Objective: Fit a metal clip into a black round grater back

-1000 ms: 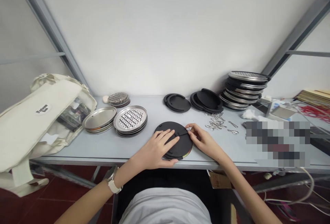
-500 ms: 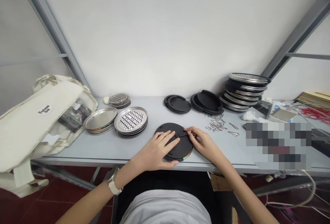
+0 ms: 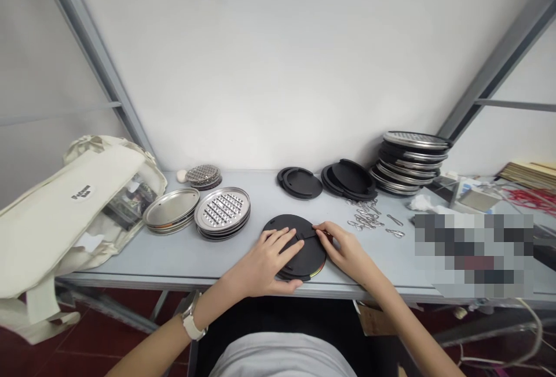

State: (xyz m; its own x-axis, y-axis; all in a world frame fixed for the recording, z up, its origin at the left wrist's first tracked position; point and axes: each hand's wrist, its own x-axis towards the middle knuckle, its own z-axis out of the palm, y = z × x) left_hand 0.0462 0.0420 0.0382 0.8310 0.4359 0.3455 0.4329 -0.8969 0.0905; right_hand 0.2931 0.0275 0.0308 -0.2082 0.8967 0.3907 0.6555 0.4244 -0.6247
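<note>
A black round disc (image 3: 304, 232), on top of a short stack with a coloured edge, lies near the front edge of the grey table (image 3: 182, 249). My left hand (image 3: 267, 261) rests flat on the disc with fingers spread, holding it down. My right hand (image 3: 345, 249) pinches at the disc's right rim where a slot runs in; what the fingertips hold is too small to make out. Loose metal clips (image 3: 367, 215) lie just right of the disc.
Plain metal plates (image 3: 169, 209) and perforated metal plates (image 3: 222, 210) are stacked at the left, with a smaller perforated stack (image 3: 202, 175) behind. Black lids (image 3: 300, 183) (image 3: 350, 179) and a tall mixed stack (image 3: 410, 160) stand at the back. A white bag (image 3: 61, 215) hangs off the left end.
The hands stay on the black disc; my right fingers have shifted slightly at its rim. The camera has tilted a little, moving everything lower in view.
</note>
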